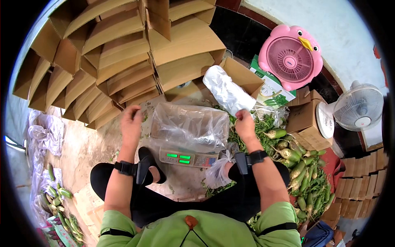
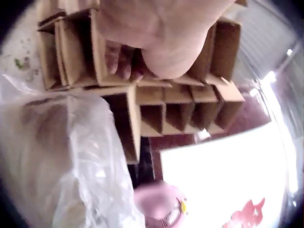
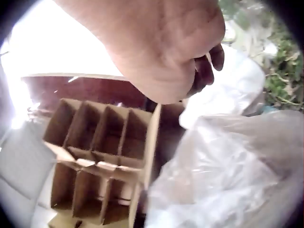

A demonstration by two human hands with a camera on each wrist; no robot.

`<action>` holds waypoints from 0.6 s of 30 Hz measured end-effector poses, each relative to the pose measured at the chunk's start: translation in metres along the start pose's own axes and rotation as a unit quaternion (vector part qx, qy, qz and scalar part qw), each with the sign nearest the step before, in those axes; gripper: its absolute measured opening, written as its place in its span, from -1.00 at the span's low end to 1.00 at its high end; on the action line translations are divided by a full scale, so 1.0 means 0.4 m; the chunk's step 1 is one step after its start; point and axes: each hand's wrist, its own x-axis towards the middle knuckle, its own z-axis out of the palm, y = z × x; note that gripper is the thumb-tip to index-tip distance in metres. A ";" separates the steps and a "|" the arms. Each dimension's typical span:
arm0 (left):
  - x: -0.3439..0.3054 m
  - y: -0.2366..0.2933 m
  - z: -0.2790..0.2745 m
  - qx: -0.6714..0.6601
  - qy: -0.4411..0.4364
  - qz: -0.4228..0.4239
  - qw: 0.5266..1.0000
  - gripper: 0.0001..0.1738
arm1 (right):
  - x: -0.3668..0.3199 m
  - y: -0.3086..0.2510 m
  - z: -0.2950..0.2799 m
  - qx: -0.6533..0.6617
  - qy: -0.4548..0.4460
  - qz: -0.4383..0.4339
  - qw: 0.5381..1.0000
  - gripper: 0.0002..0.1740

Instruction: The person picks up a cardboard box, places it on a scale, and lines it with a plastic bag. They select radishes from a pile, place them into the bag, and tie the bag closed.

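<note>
Left hand [image 1: 131,120] beside plastic-lined box [image 1: 187,119]

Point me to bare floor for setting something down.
Widest: pale floor between crumpled lilac plastic bags and the black slip-on shoe, bordered ahead by open brown cardboard boxes. Crowded: the person's right, heaped with leafy green-white radishes.

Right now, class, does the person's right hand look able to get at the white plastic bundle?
Probably yes: the right hand is right by the near end of the white plastic bundle, with nothing visible blocking it, though whether they touch is hard to tell.
</note>
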 end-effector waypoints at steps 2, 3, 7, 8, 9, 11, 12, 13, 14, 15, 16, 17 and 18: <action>-0.033 0.087 0.023 0.022 -0.262 -0.009 0.965 -0.88 | -0.005 -0.080 -0.050 0.097 -0.031 -0.109 0.989 -0.81; -0.042 0.094 0.043 0.023 -0.262 -0.010 0.965 -0.88 | -0.017 -0.112 -0.063 0.097 -0.032 -0.109 0.989 -0.81; -0.023 0.022 0.121 0.202 -0.513 0.154 0.820 -0.76 | -0.092 -0.169 -0.066 -0.214 -0.246 -0.263 0.908 -0.78; -0.014 -0.008 0.139 0.260 -0.541 0.184 0.779 -0.72 | -0.098 -0.157 -0.053 -0.280 -0.262 -0.246 0.890 -0.69; -0.005 -0.036 0.149 0.260 -0.542 0.185 0.778 -0.72 | -0.099 -0.149 -0.050 -0.280 -0.261 -0.245 0.891 -0.69; 0.006 -0.049 0.158 0.475 -0.514 0.164 0.695 -0.59 | -0.100 -0.138 -0.042 -0.336 -0.249 -0.250 0.873 -0.51; 0.005 -0.057 0.167 0.476 -0.515 0.161 0.694 -0.59 | -0.101 -0.136 -0.036 -0.334 -0.252 -0.250 0.873 -0.51; -0.004 -0.034 0.184 0.525 -0.527 0.147 0.652 -0.53 | -0.102 -0.136 -0.031 -0.361 -0.247 -0.256 0.862 -0.46; -0.008 -0.023 0.197 0.571 -0.536 0.133 0.607 -0.46 | -0.101 -0.137 -0.028 -0.388 -0.242 -0.263 0.850 -0.40; -0.006 -0.042 0.205 0.571 -0.538 0.133 0.606 -0.46 | -0.097 -0.139 -0.027 -0.388 -0.243 -0.261 0.850 -0.40; -0.008 -0.059 0.213 0.565 -0.544 0.144 0.603 -0.46 | -0.095 -0.143 -0.026 -0.396 -0.252 -0.261 0.843 -0.38; -0.009 -0.075 0.222 0.560 -0.552 0.156 0.598 -0.46 | -0.094 -0.147 -0.025 -0.404 -0.261 -0.259 0.837 -0.35; -0.011 -0.089 0.229 0.559 -0.554 0.158 0.596 -0.46 | -0.093 -0.153 -0.025 -0.404 -0.262 -0.256 0.838 -0.35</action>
